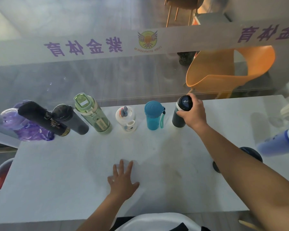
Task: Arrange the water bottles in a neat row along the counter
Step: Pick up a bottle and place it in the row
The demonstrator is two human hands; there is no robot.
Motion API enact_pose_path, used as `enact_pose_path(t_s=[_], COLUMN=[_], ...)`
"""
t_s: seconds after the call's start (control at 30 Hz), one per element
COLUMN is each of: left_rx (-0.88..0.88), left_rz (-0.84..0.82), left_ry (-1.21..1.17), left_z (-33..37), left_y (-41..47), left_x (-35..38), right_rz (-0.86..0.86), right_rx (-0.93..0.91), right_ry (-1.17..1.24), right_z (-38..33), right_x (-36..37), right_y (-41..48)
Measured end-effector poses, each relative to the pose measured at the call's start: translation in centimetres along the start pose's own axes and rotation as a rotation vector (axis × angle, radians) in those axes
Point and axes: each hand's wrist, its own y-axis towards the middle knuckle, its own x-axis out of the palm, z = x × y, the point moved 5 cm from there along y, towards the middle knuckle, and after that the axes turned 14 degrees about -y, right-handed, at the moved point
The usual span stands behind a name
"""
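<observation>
Head view shows the right hand (193, 112) wrapped around the cap end of a dark flask (181, 112) standing at the counter's (73, 172) far edge. Just left of that grip stand a blue bottle (153, 115), a white cup (126, 118) and a green bottle (93, 113). Nearer the body, the left hand (123, 180) lies flat, fingers spread, holding nothing.

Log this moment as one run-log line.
right hand: gripping dark bottle | left hand: flat on counter | row: forming
</observation>
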Motion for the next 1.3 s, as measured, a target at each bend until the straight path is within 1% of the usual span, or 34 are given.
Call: enact_pose_path(t_s=[0.27, 0.47, 0.7, 0.83, 1.0, 1.1, 1.2, 1.3], left_rx=[-0.042, -0.034, -0.093, -0.108, -0.132, -0.083, 0.029, 0.157], left_rz=[-0.067, -0.045, -0.034, -0.026, -0.046, -0.076, -0.089, -0.112], left_ry=[0.034, 0.003, -0.053, -0.090, -0.155, -0.196, -0.224, -0.219], left_z=[0.5, 0.7, 1.1, 1.2, 1.6, 3.1, 6.1, 9.5], left_y=[0.3, 0.0, 0.2, 0.2, 0.4, 1.1, 1.4, 1.2], left_x=[-0.2, -0.3, -0.2, -0.2, -0.4, -1.4, -2.2, -1.9], right_rz=[-0.076, -0.089, -0.112, -0.159, -0.089, -0.073, -0.064, 0.025], right_rx=[-0.083, -0.081, -0.091, -0.096, -0.152, -0.137, -0.099, -0.050], right_ry=[-0.086, -0.101, -0.105, -0.107, -0.128, -0.125, -0.130, -0.120], right_z=[-0.9, -0.7, 0.0, 0.1, -0.3, 0.0, 1.4, 4.2], right_x=[1.1, 0.5, 0.4, 0.3, -3.1, -7.2, -11.4, -14.5], right_y=[-0.9, -0.8, -0.6, -0.4, -1.9, -4.3, -7.8, -11.5])
